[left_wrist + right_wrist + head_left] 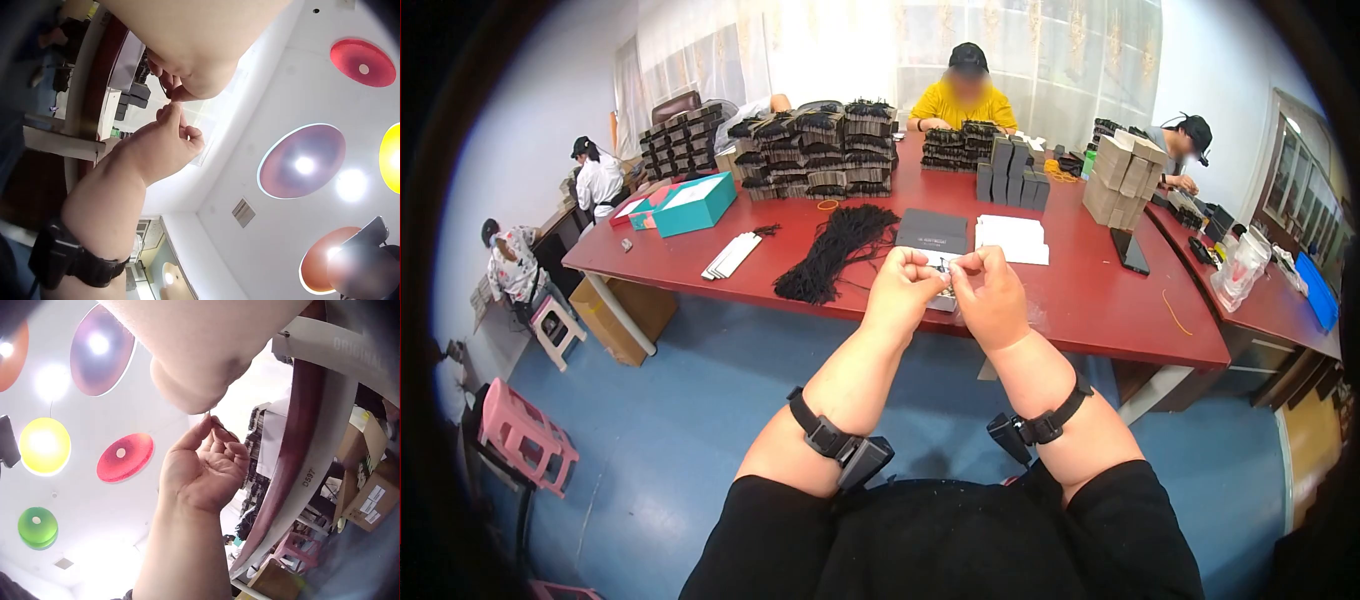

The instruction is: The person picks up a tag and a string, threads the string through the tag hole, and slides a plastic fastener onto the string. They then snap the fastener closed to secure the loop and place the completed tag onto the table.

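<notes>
Both hands meet above the near edge of the red table (1090,300). The left hand (903,290) pinches a thin black cord (226,430) between thumb and fingertips. Facing it, the right hand (992,295) pinches the same small dark piece, its fingertips almost against the left ones. Part of the cord is hidden by the fingers. Just behind the hands lies a dark grey box (933,228) with a pale part below it. A pile of loose black cords (837,252) spreads left of the hands, and white cards (1012,238) lie to the right.
White strips (732,256) and a teal box (695,204) lie farther left. Tall stacks of corded bundles (820,150) stand behind. Grey boxes (1012,175), pale box stacks (1122,172) and a phone (1130,251) are at right. A person in yellow (940,100) sits opposite.
</notes>
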### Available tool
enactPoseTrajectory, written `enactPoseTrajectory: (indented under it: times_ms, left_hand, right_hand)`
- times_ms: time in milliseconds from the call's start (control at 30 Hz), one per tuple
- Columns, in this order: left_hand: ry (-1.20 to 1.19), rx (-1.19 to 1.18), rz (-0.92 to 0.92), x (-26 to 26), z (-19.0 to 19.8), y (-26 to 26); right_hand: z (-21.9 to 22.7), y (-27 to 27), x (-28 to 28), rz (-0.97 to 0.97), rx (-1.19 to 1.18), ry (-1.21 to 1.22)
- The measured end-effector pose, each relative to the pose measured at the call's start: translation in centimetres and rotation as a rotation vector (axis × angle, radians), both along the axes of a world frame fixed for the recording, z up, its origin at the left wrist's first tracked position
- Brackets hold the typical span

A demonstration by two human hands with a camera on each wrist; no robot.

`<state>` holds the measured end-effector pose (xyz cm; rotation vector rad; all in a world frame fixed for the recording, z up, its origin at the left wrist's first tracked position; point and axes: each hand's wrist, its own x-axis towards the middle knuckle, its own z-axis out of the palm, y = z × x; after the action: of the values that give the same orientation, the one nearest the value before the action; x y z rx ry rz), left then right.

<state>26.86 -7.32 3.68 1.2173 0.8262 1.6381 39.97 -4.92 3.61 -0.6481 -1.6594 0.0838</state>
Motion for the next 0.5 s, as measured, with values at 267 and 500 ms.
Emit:
enactPoseTrajectory:
  times_ms: [267,500]
  left_hand:
    - [0.018,0.012,-0.005,0.00,0.02,-0.24]
    - [0.029,0.004,-0.004,-0.11,0.00,0.14]
  right_hand:
    - [0.08,0.05,0.07,0.011,0.067,0.013]
    - [-0.10,0.04,0.19,-0.025,0.062,-0.030]
